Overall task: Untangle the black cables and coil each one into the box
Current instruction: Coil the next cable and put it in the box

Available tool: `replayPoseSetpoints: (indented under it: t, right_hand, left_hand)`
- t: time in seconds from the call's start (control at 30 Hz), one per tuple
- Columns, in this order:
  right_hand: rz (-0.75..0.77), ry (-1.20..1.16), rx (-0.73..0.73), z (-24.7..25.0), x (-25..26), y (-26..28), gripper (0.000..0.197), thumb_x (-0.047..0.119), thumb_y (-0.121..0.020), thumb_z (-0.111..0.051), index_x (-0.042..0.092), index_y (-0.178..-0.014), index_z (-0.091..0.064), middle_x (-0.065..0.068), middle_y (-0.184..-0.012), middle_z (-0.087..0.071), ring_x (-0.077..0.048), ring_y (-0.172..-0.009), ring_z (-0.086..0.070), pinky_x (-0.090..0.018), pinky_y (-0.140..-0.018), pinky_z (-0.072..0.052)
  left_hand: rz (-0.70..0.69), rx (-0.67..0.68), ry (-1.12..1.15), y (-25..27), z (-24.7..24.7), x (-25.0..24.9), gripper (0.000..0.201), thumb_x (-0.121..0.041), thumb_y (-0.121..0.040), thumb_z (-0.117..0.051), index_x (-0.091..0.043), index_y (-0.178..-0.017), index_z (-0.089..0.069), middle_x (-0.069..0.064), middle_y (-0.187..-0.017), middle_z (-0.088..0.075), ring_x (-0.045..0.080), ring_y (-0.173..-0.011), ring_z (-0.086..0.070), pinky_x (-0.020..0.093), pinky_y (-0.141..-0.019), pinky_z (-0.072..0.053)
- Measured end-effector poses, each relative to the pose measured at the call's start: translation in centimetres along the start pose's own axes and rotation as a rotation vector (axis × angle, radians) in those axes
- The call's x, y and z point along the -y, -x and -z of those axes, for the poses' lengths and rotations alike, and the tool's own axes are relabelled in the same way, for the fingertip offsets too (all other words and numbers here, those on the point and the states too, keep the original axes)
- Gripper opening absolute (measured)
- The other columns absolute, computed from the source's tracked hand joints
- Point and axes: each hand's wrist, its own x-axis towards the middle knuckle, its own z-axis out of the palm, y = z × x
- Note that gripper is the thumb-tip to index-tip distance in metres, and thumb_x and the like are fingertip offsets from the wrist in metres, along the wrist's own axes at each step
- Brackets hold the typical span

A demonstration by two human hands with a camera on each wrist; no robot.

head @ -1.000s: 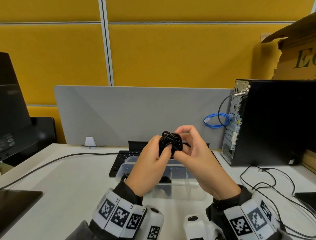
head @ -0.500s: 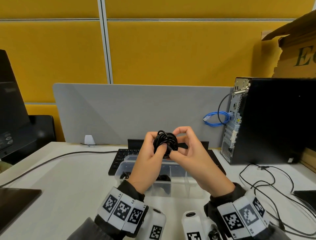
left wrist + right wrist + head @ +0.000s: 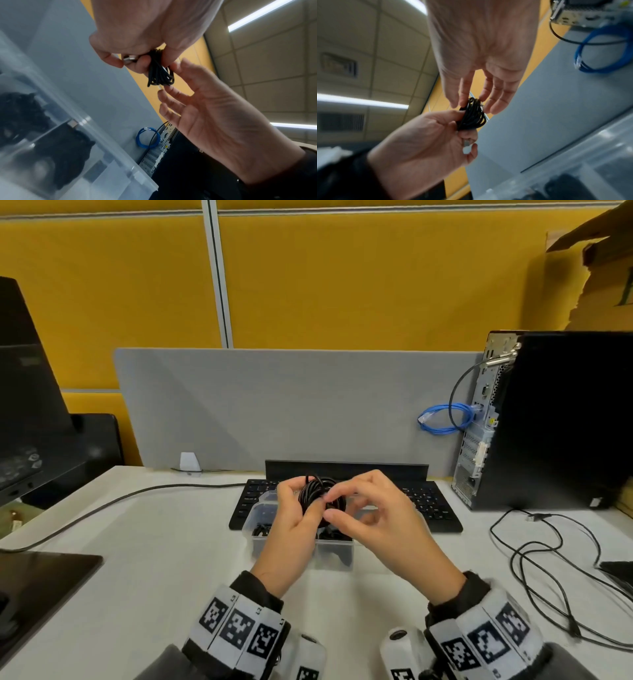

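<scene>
My left hand (image 3: 291, 525) grips a small coil of black cable (image 3: 317, 491) just above the clear divided box (image 3: 251, 530). In the left wrist view its fingers (image 3: 140, 65) curl round the coil (image 3: 159, 75), with a metal plug beside them. My right hand (image 3: 376, 525) is at the coil's right side. Its fingers (image 3: 494, 97) lie loosely straight and only their tips touch the coil (image 3: 472, 116). Other coiled black cables (image 3: 65, 148) lie in the box's compartments. A loose black cable (image 3: 534, 556) sprawls on the table to the right.
A black keyboard (image 3: 428, 505) lies right behind the box, and a grey divider panel (image 3: 274, 405) behind that. A PC tower (image 3: 565, 419) with a blue cable loop (image 3: 442, 419) stands at the right. At the left are a monitor (image 3: 24, 392), a dark flat device (image 3: 41, 583) and a long cable (image 3: 102, 505).
Both hands have come down with the coil, from in front of the grey panel to just over the box. The right hand's fingers have loosened from the coil.
</scene>
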Motion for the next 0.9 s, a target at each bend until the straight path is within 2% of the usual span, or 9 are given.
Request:
replayPoseSetpoints:
  t: [0.1, 0.17, 0.2, 0.3, 0.43, 0.53, 0.7, 0.83, 0.9]
  right_hand:
    - [0.064, 0.368, -0.07, -0.5, -0.5, 0.5, 0.011, 0.034, -0.081, -0.068, 0.038, -0.092, -0.07, 0.013, -0.087, -0.052, -0.006, -0.064, -0.053, -0.009, -0.061, -0.04]
    - [0.115, 0.574, -0.109, -0.7, -0.4, 0.8, 0.013, 0.034, -0.08, -0.07, 0.032, -0.092, -0.073, 0.011, -0.078, -0.052, -0.002, -0.063, -0.05, -0.006, -0.054, -0.03]
    - [0.136, 0.652, -0.13, -0.9, -0.2, 0.9, 0.013, 0.032, -0.077, -0.073, 0.03, -0.089, -0.073, 0.009, -0.074, -0.053, -0.006, -0.063, -0.053, -0.006, -0.052, -0.026]
    - [0.145, 0.821, -0.182, -1.4, 0.2, 1.0, 0.016, 0.032, -0.066, -0.082, 0.03, -0.079, -0.073, 0.008, -0.066, -0.054, -0.012, -0.059, -0.056, -0.017, -0.048, -0.03]
    - [0.087, 0.923, -0.206, -2.3, 0.7, 1.0, 0.019, 0.036, -0.06, -0.084, 0.027, -0.073, -0.073, 0.006, -0.064, -0.056, -0.015, -0.058, -0.058, -0.027, -0.048, -0.039]
    - [0.056, 1.001, -0.194, -3.2, 1.0, 1.1, 0.021, 0.031, -0.058, -0.086, 0.022, -0.068, -0.07, 0.005, -0.063, -0.057, -0.016, -0.058, -0.058, -0.031, -0.051, -0.045]
    - [-0.037, 1.107, -0.091, -4.3, 0.7, 0.8, 0.031, 0.02, -0.049, -0.088, 0.014, -0.057, -0.06, -0.001, -0.054, -0.054, -0.019, -0.049, -0.056, -0.031, -0.05, -0.047]
    - [-0.067, 1.115, -0.033, -4.6, 0.2, 0.3, 0.034, 0.019, -0.049, -0.088, 0.01, -0.057, -0.056, -0.004, -0.052, -0.052, -0.018, -0.041, -0.053, -0.027, -0.042, -0.044]
    - [-0.058, 1.131, -0.005, -4.7, 0.0, 0.3, 0.034, 0.02, -0.052, -0.087, 0.01, -0.06, -0.056, -0.004, -0.054, -0.051, -0.016, -0.038, -0.051, -0.024, -0.039, -0.04]
  left_hand:
    - [-0.01, 0.005, 0.028, 0.5, -0.4, 0.8, 0.024, -0.008, -0.095, -0.044, -0.029, -0.106, -0.039, 0.0, -0.116, -0.056, 0.001, -0.102, -0.056, 0.016, -0.087, -0.047]
    - [-0.03, -0.002, 0.044, 0.7, -0.6, 1.0, 0.024, -0.008, -0.095, -0.044, -0.029, -0.106, -0.039, -0.001, -0.114, -0.057, -0.002, -0.099, -0.058, 0.016, -0.085, -0.047]
    - [-0.044, -0.002, 0.047, 0.8, -0.7, 1.1, 0.024, -0.008, -0.096, -0.043, -0.029, -0.106, -0.039, -0.002, -0.112, -0.057, -0.006, -0.096, -0.058, 0.014, -0.084, -0.046]
    - [-0.075, 0.009, 0.021, 0.9, -0.8, 1.4, 0.023, -0.008, -0.096, -0.043, -0.028, -0.105, -0.038, -0.005, -0.108, -0.058, -0.013, -0.091, -0.057, 0.007, -0.079, -0.044]
    - [-0.078, 0.01, 0.001, 0.9, -0.5, 1.6, 0.023, -0.008, -0.096, -0.044, -0.029, -0.104, -0.039, -0.006, -0.106, -0.06, -0.012, -0.092, -0.059, 0.008, -0.078, -0.044]
    - [-0.073, 0.005, -0.018, 0.8, -0.1, 1.8, 0.022, -0.011, -0.095, -0.046, -0.031, -0.104, -0.04, -0.007, -0.106, -0.062, -0.009, -0.093, -0.06, 0.01, -0.079, -0.045]
    - [-0.029, 0.076, -0.112, 0.6, 0.2, 2.0, 0.018, -0.016, -0.096, -0.045, -0.032, -0.102, -0.038, -0.018, -0.099, -0.06, -0.018, -0.084, -0.056, 0.004, -0.074, -0.043]
    - [-0.02, 0.088, -0.19, 0.5, 0.5, 2.3, 0.021, -0.019, -0.097, -0.043, -0.027, -0.113, -0.034, -0.02, -0.104, -0.055, -0.011, -0.094, -0.053, 0.012, -0.081, -0.045]
    - [-0.017, 0.077, -0.199, 0.5, 0.7, 2.1, 0.026, -0.018, -0.096, -0.045, -0.027, -0.117, -0.033, -0.016, -0.105, -0.055, -0.011, -0.091, -0.054, 0.011, -0.077, -0.046]
